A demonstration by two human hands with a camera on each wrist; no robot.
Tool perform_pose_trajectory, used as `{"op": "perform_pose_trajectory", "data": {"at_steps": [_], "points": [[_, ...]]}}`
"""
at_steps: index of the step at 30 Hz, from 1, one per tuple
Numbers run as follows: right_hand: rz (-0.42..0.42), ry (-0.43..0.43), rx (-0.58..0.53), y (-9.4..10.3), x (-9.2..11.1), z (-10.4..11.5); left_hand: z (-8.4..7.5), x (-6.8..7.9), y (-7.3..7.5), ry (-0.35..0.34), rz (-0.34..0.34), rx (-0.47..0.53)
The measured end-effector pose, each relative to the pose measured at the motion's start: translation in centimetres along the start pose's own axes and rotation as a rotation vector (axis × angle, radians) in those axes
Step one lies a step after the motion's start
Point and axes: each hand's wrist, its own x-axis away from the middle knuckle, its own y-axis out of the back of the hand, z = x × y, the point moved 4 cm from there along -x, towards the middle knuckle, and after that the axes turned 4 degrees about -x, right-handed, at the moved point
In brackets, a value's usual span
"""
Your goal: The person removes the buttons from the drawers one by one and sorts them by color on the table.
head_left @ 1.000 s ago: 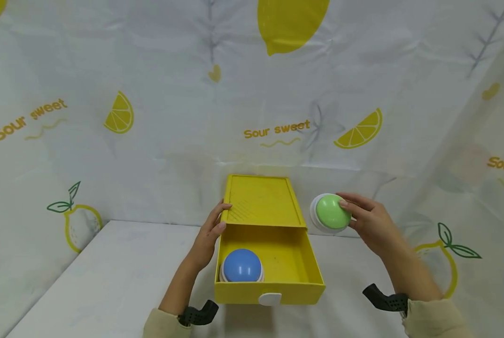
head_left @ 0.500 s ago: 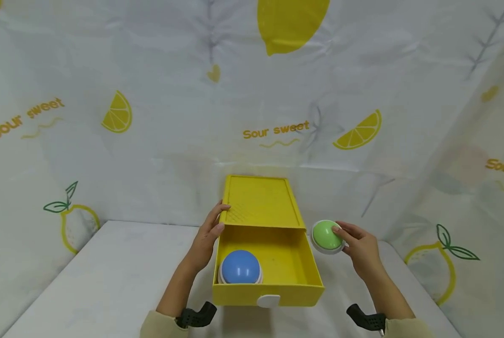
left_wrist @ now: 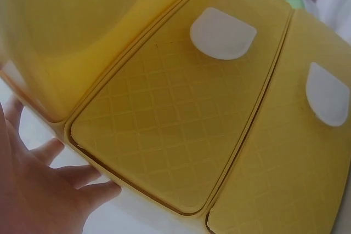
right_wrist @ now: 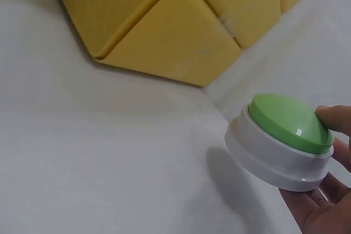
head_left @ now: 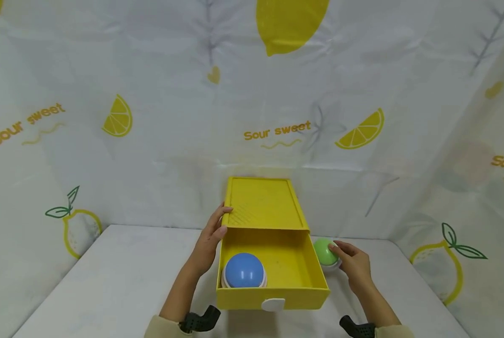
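Note:
A yellow drawer cabinet (head_left: pixel 273 199) stands at the back of the table with its top drawer (head_left: pixel 306 299) pulled out. My left hand (head_left: pixel 207 241) steadies the cabinet's left side, fingers extended and fingertips at the top edge. In the drawer's front left corner sits a blue domed push button (head_left: pixel 244 271) on a white base. To the right of the drawer, my right hand (head_left: pixel 355 265) pinches a green domed push button (right_wrist: pixel 290 121), thumb on the dome and fingers under its white base. The right wrist view shows that button tilted above the table, its shadow beneath.
Below the open drawer, the left wrist view shows closed drawer fronts (left_wrist: pixel 159 108) with white pull tabs (left_wrist: pixel 222 34). A lemon-print sheet (head_left: pixel 171 131) hangs close behind the cabinet and along the sides of the white table (head_left: pixel 129 277).
My right hand has lowered the green push button from beside the cabinet top to beside the open drawer, moving slightly left. The left hand, cabinet and blue push button have stayed in place.

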Motion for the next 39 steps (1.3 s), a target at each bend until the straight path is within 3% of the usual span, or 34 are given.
{"op": "perform_pose_trajectory", "data": {"at_steps": [11, 18, 26, 30, 39], "points": [[-0.058, -0.043, 0.035, -1.9, -0.1, -3.4, 0.3, 0.2, 0.1, 0.01, -0.001, -0.023], [-0.104, 0.105, 0.172, -3.3, 0.8, -4.2, 0.4, 0.6, 0.8, 0.019, -0.034, -0.054], [-0.208, 0.244, 0.304, -2.0, 1.6, -3.7, 0.3, -0.1, -0.1, 0.025, -0.01, -0.036], [-0.181, 0.256, 0.376, -1.9, 2.2, -3.9, 0.2, -0.2, -0.3, 0.029, -0.017, -0.05], [-0.157, 0.333, 0.399, -2.6, 4.1, -3.3, 0.3, 0.2, -0.1, 0.038, -0.02, -0.041]]}}
